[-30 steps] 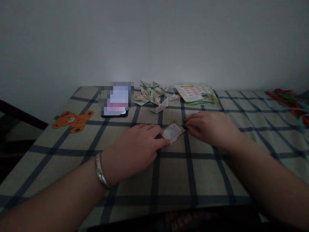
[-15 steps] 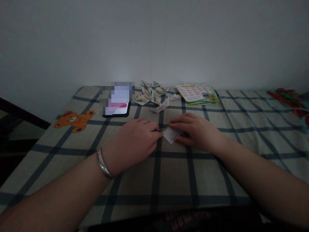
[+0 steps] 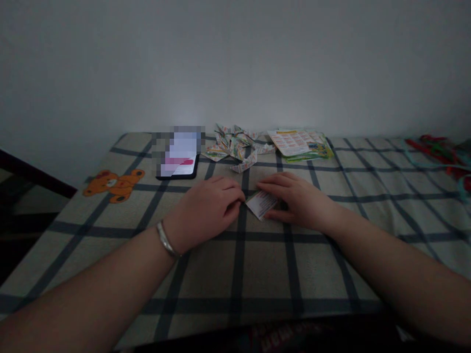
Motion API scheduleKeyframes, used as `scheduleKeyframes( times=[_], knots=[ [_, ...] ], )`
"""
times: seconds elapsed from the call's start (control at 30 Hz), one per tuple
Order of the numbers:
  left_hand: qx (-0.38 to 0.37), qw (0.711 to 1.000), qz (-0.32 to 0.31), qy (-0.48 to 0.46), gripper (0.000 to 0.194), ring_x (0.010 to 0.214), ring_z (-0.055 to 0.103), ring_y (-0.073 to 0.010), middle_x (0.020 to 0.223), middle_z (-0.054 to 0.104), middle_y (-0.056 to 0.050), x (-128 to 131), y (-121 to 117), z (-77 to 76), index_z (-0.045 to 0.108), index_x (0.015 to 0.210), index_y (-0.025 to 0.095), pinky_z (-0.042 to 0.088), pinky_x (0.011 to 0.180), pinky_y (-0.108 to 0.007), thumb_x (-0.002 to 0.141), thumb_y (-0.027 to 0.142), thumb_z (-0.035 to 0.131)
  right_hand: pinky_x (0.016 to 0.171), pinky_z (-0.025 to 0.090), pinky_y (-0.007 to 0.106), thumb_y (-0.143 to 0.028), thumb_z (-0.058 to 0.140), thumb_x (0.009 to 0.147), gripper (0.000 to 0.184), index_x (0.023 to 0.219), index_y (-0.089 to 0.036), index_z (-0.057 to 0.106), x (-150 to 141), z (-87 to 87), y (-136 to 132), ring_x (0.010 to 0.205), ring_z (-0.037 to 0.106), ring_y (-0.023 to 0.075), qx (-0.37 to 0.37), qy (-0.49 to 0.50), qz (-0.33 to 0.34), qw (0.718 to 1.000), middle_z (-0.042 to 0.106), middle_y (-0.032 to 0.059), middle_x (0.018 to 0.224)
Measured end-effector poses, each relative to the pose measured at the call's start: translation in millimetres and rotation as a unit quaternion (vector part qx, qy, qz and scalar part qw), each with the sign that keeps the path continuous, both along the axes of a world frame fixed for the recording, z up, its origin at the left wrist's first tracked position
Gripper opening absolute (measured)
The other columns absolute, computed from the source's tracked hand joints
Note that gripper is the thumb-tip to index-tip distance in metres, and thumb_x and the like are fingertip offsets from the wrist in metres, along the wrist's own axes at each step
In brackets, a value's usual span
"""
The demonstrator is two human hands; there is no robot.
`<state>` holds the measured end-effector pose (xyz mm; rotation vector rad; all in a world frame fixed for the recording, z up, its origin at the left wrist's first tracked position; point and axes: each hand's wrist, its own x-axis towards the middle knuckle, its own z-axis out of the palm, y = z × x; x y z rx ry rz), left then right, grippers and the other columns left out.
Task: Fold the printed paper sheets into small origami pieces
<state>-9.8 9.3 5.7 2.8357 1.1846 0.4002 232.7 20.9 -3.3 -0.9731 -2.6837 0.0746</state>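
Note:
A small folded piece of printed paper (image 3: 262,203) rests on the checked tablecloth between my two hands. My left hand (image 3: 208,208), with a silver bangle at the wrist, is closed, its thumb and fingertips pinched at the paper's left corner. From the other side my right hand (image 3: 300,201) holds the paper between thumb and fingers, covering its right part. Behind the hands lies a loose heap of folded printed paper pieces (image 3: 237,144).
A lit phone (image 3: 180,157), partly blurred, stands left of the heap. Printed leaflets (image 3: 294,142) are stacked to its right. A bear-shaped orange piece (image 3: 114,185) lies at the left. Red and green items (image 3: 437,152) sit at the far right. A wall rises behind the table.
My left hand has shifted slightly up, its fingertips more curled in at the paper's corner. The right hand has barely moved and keeps the paper.

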Motion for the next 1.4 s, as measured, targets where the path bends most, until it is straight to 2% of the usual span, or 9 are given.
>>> scheduleKeyframes(
  times=[0.2,0.4,0.57,0.83,0.97,1.1,1.27,1.4],
  knots=[
    [-0.011,0.999,0.013,-0.034,0.018,0.101,0.059,-0.0231,0.102,0.066,-0.006,0,3,-2.9,0.066,0.098,0.017,0.048,0.092,-0.04,0.088,0.019,0.051,0.094,0.049,0.042,-0.036,0.071,0.081,0.059,0.134,-0.016,0.055,1,-0.7,0,0.109,0.057,0.027,-0.025,0.037,-0.022,0.999,0.062,0.012,0.122],
    [-0.003,0.998,0.019,-0.057,0.019,0.1,0.06,-0.0231,0.102,0.067,-0.005,-1,2,-5.2,0.065,0.101,0.017,0.048,0.091,-0.04,0.088,0.019,0.052,0.083,0.052,0.037,-0.021,0.063,0.086,0.039,0.125,-0.02,0.063,4,-1.6,1,0.099,0.061,0.0226,-0.004,0.089,-0.015,0.996,0.064,0.0097,0.111],
    [-0.004,0.996,0.024,-0.085,0.019,0.1,0.06,-0.0224,0.104,0.066,-0.004,0,2,-5.4,0.062,0.105,0.018,0.048,0.09,-0.039,0.089,0.023,0.052,0.076,0.052,0.032,-0.015,0.057,0.089,0.025,0.111,-0.021,0.068,3,0.8,-2,0.091,0.062,0.0188,0.014,0.131,-0.005,0.991,0.066,0.0066,0.101],
    [0.014,0.989,0.021,-0.143,0.021,0.098,0.062,-0.0189,0.108,0.065,-0.003,1,0,-3.6,0.056,0.111,0.019,0.048,0.086,-0.033,0.09,0.02,0.052,0.074,0.051,0.028,-0.012,0.059,0.087,0.012,0.093,-0.019,0.065,2,4.4,-6,0.085,0.063,0.0153,0.043,0.192,0.012,0.98,0.066,0.0043,0.094],
    [0.028,0.985,-0.004,-0.168,0.026,0.105,0.061,-0.0182,0.113,0.064,-0.004,1,-4,-1.7,0.054,0.116,0.018,0.047,0.091,-0.032,0.09,0.017,0.051,0.074,0.051,0.029,-0.012,0.059,0.087,0.01,0.092,-0.02,0.063,2,4.2,-6,0.086,0.062,0.0162,0.035,0.182,0.023,0.982,0.067,0.0044,0.094],
    [0.051,0.985,-0.03,-0.16,0.022,0.103,0.061,-0.0179,0.11,0.065,-0.003,1,-4,-2.2,0.057,0.113,0.02,0.047,0.089,-0.032,0.092,0.022,0.053,0.077,0.051,0.032,-0.015,0.059,0.088,0.007,0.091,-0.02,0.064,2,3.2,-5,0.091,0.062,0.0181,0.049,0.166,0.036,0.984,0.068,0.0049,0.096],
    [0.059,0.984,-0.026,-0.165,0.014,0.094,0.062,-0.0158,0.101,0.067,-0.002,-1,1,-5.4,0.062,0.103,0.02,0.047,0.083,-0.029,0.093,0.019,0.052,0.077,0.05,0.032,-0.018,0.058,0.09,0.007,0.092,-0.02,0.064,1,4.8,-5,0.09,0.062,0.0185,0.047,0.156,0.034,0.986,0.069,0.0049,0.097],
    [0.059,0.986,-0.012,-0.158,0.015,0.093,0.063,-0.0169,0.098,0.068,0.0,-1,1,-4.3,0.063,0.103,0.021,0.047,0.082,-0.031,0.092,0.02,0.053,0.076,0.049,0.032,-0.022,0.056,0.091,0.01,0.092,-0.02,0.066,1,9.1,-6,0.089,0.062,0.0189,0.085,0.103,0.052,0.99,0.071,0.0046,0.098]
  ],
)
